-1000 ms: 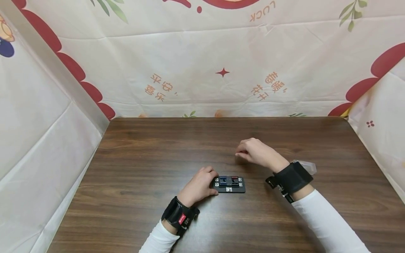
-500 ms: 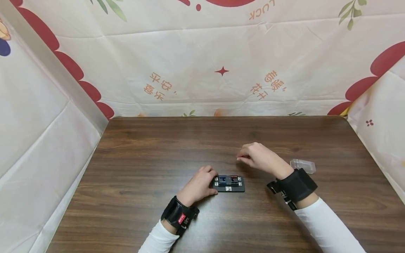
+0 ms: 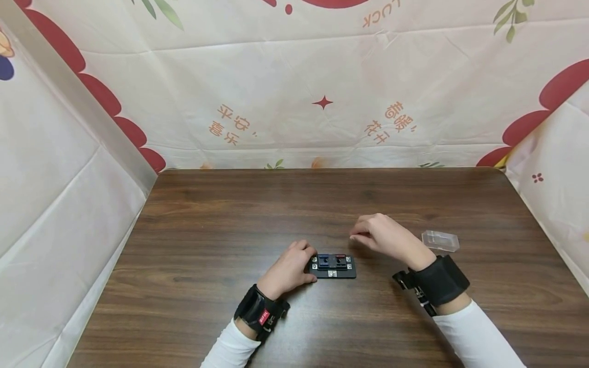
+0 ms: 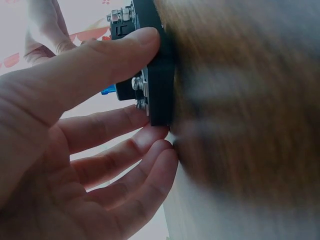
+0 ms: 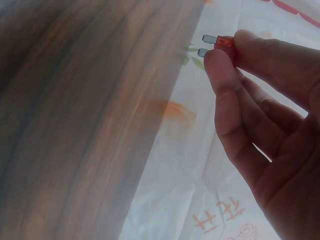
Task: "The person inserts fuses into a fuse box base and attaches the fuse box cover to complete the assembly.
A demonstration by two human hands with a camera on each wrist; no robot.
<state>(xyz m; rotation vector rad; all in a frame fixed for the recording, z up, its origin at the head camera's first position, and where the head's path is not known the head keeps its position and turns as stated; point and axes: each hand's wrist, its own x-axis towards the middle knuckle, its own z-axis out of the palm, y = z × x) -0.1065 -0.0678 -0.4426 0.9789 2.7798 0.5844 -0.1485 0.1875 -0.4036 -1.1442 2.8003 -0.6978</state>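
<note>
A black block [image 3: 340, 274] with metal screws and blue and red parts on top lies on the table. My left hand [image 3: 286, 271] grips its left end; in the left wrist view the thumb of the left hand [image 4: 75, 130] presses on one long side, fingers at the end. Behind and to the right of the block, my right hand [image 3: 384, 237] is held apart from it. Between thumb and index finger of the right hand [image 5: 270, 110] is a small red blade fuse [image 5: 224, 43], its two metal prongs sticking out.
On the brown table [image 3: 207, 214], a clear plastic case [image 3: 440, 240] lies just behind the right wrist. A printed white cloth [image 3: 294, 76] hangs along the table's back edge, with more cloth at both sides.
My right hand has moved a little to the right and toward the front edge, uncovering the clear case. The left hand and the block look unmoved.
</note>
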